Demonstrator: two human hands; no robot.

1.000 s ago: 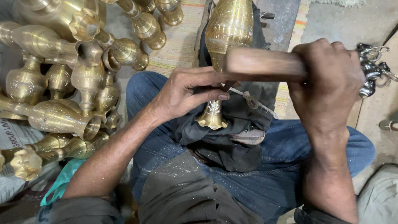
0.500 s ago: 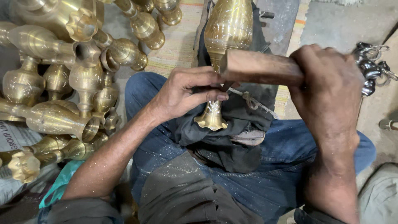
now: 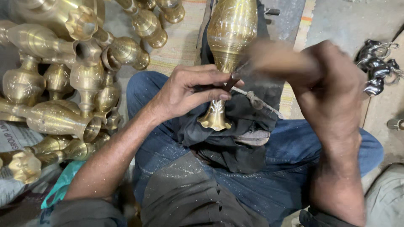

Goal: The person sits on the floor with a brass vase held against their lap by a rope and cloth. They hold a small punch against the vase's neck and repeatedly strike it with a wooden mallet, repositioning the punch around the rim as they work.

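Left hand (image 3: 185, 92) pinching chisel (image 3: 230, 83) on brass vase (image 3: 229, 46), right hand (image 3: 332, 84) gripping mallet (image 3: 273, 59) (blurred)

You've got a shiny gold brass vase (image 3: 230, 33) with fine engraved patterning, black cloth (image 3: 235, 138), blue jeans (image 3: 269, 185).

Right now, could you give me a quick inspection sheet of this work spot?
Surface: dark cloth over the lap, jeans beneath.
Job's things: brass vase lying on the cloth; thin tool against its neck.
Clutter: pile of brass vases on one side, shiny metal pieces on the other.
Hands: left hand pinches the tool; right hand grips a blurred wooden handle.
Cables: nothing seen.
Surroundings: striped mat, concrete floor.
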